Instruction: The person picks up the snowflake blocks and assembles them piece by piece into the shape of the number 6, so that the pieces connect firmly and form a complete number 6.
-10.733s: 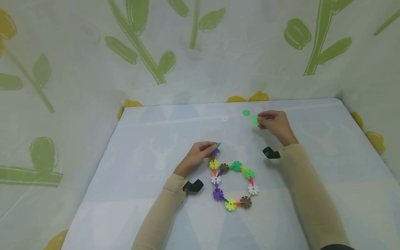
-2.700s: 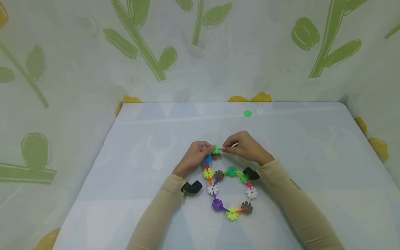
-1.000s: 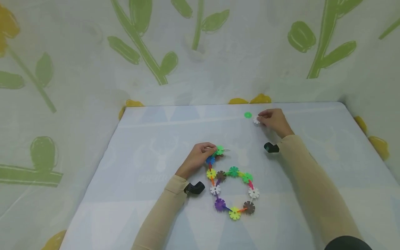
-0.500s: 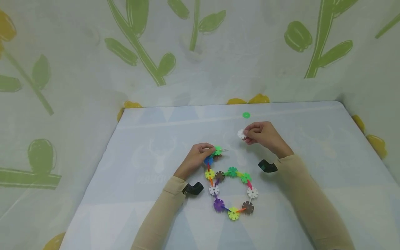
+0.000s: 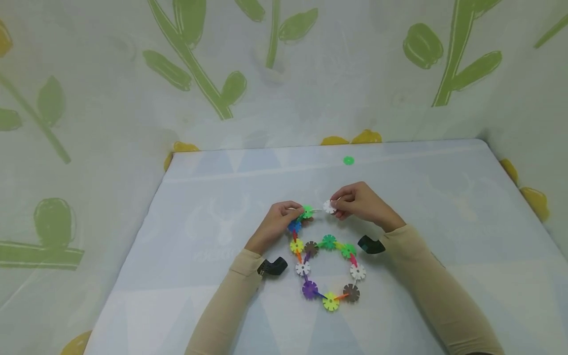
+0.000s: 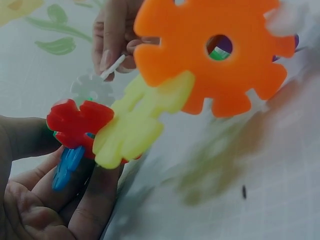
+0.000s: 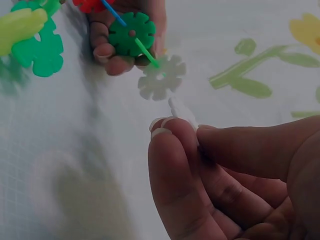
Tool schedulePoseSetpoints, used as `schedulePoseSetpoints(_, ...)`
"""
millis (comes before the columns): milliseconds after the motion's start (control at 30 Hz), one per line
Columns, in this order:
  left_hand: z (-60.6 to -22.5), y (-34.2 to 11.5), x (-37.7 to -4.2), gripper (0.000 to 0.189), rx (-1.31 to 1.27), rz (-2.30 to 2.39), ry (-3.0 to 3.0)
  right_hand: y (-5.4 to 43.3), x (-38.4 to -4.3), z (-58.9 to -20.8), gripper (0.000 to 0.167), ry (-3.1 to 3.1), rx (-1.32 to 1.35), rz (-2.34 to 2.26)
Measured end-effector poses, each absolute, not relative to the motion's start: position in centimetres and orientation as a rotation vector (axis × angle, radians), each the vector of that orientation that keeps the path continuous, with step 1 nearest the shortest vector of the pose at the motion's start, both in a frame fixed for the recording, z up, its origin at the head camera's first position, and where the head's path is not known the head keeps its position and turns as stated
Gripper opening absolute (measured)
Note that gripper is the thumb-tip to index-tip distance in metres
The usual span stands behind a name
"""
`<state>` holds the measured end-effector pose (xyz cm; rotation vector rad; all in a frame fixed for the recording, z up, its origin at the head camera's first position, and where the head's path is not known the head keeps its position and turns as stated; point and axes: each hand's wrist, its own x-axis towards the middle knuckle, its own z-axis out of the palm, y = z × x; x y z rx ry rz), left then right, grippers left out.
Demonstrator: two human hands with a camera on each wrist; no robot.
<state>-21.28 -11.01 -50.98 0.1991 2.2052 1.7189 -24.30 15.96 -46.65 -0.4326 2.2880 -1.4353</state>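
A chain of notched, flower-shaped plastic discs in many colours forms a ring on the table, its lower left a purple disc (image 5: 309, 290). One end rises to my left hand (image 5: 278, 222), which grips it near a dark green disc (image 7: 132, 34). Beyond the fingers come a bright green disc (image 5: 307, 212) and a white end disc (image 7: 162, 77), edge-on in the head view. Between thumb and fingertips, my right hand (image 5: 363, 203) pinches another white disc (image 5: 329, 207). Its edge is close to the end disc; whether they touch I cannot tell.
One loose green disc (image 5: 348, 160) lies near the table's back edge. A wall covering with printed green plants (image 5: 232, 88) rises behind the pale table (image 5: 199, 197). Black wrist cameras (image 5: 372, 245) stick out from both sleeves.
The right hand added one white disc to the chain's end, then picked another from the back and brought it down-left to that end. The left hand stays gripping the chain.
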Motion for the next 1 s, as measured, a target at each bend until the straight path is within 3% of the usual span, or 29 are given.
schedulePoseSetpoints(1000, -51.06, -10.97, -21.55, 0.029, 0.198, 1.695, 2.221, 15.42, -23.95, -46.34, 0.023, 2.272, -0.451, -1.400)
